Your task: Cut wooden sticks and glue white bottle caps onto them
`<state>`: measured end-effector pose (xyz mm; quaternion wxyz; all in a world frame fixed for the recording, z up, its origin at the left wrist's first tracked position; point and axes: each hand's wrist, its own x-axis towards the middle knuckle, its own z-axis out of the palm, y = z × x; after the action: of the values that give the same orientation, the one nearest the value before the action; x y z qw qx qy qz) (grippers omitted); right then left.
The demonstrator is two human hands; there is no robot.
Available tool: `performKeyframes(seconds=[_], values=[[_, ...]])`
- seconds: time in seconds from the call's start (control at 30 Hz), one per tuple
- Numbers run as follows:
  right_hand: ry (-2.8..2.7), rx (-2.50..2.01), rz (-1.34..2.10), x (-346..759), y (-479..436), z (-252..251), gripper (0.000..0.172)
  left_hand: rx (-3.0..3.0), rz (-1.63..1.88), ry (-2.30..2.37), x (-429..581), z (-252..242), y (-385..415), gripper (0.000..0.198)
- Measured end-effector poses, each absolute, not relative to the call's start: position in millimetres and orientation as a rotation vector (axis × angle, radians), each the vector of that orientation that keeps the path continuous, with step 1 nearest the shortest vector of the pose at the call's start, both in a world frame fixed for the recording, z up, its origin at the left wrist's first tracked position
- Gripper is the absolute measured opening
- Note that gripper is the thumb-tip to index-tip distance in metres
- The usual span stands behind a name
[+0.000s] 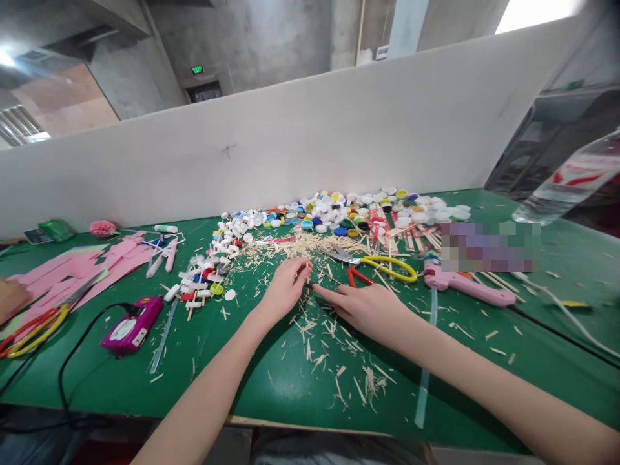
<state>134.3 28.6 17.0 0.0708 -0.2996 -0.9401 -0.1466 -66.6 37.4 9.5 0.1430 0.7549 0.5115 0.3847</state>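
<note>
My left hand [287, 289] rests on the green table [290, 387] with its fingers curled in a pinch at a small dark thing among wood splinters. My right hand [364, 309] lies flat beside it, index finger stretched out towards the same spot, fingertips almost meeting. What the left fingers pinch is too small to name. A pile of thin wood shavings [305, 245] lies just beyond both hands. Yellow-handled scissors [382, 265] sit right behind my right hand.
Several bottle caps [358, 210] are heaped at the back, with capped sticks [208, 271] to the left. A pink glue gun [465, 284] lies right, a magenta glue gun [133, 326] left with its cord. Pink paper [72, 268] and a plastic bottle [571, 177] flank the table. A white partition [310, 142] stands behind.
</note>
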Motion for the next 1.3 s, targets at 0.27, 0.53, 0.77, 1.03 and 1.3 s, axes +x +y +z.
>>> performKeyframes(seconds=[0.27,0.53,0.77,1.03,1.3], values=[[-2.868,-0.926,-0.236,135.7,29.7,18.4,0.044,2.167,1.12,1.545,-66.1,5.4,39.5,0.019],[-2.85,-0.954,-0.159,137.1,27.3,24.1,0.041,2.318,1.055,1.577,-63.5,4.3,44.5,0.021],[-2.845,-0.945,-0.151,140.0,29.1,21.8,0.041,2.276,1.104,1.571,-62.5,4.2,41.7,0.021],[-2.792,-1.017,0.192,153.6,31.1,47.8,0.04,2.239,1.137,1.534,-66.8,6.4,37.8,0.02],[-2.556,-1.303,-0.13,159.3,42.9,44.9,0.047,2.263,1.156,1.487,-66.4,6.0,36.7,0.021]])
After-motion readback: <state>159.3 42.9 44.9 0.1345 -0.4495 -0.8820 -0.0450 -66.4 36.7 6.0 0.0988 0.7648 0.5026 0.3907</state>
